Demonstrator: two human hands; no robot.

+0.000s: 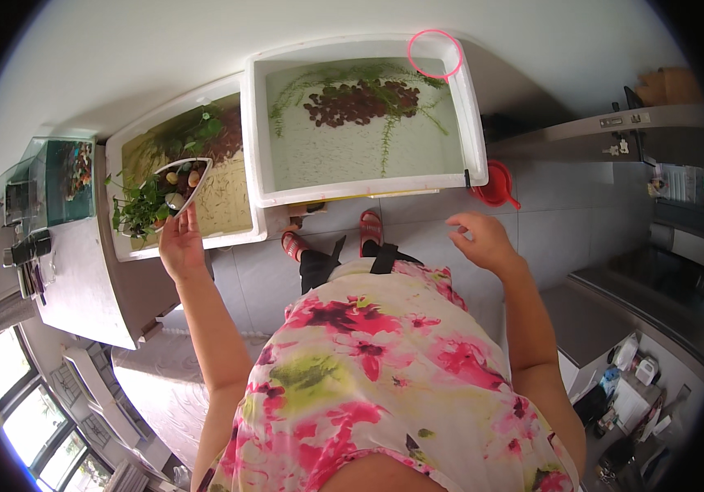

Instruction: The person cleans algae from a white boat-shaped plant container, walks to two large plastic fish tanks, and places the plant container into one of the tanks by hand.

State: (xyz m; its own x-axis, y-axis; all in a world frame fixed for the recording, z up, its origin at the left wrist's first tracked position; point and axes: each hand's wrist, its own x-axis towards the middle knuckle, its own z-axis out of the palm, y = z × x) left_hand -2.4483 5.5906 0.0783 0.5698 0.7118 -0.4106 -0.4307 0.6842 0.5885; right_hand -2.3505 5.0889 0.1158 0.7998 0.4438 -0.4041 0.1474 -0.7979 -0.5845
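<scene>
My left hand (182, 243) is at the near edge of a white boat-shaped planter (204, 175), fingers against its rim, thumb side partly hidden. The planter holds stones (174, 200) and leafy green plants (139, 200). It is over the left foam tub (259, 224), which has yellowish water, plants and small fish. The right foam tub (478, 123) holds clearer water, reddish-brown stones (361, 104), feathery water plants (385, 144) and tiny fish. A pink-rimmed net (410, 52) rests at its far right corner. My right hand (478, 240) hangs empty above the floor, fingers loosely curled.
A red plastic dipper (494, 183) sits on the tiled floor right of the tubs. At the far left, a glass aquarium (69, 181) stands near a pale cabinet (81, 289). A grey counter (598, 320) is at the lower right. My red slippers (371, 226) are near the right tub.
</scene>
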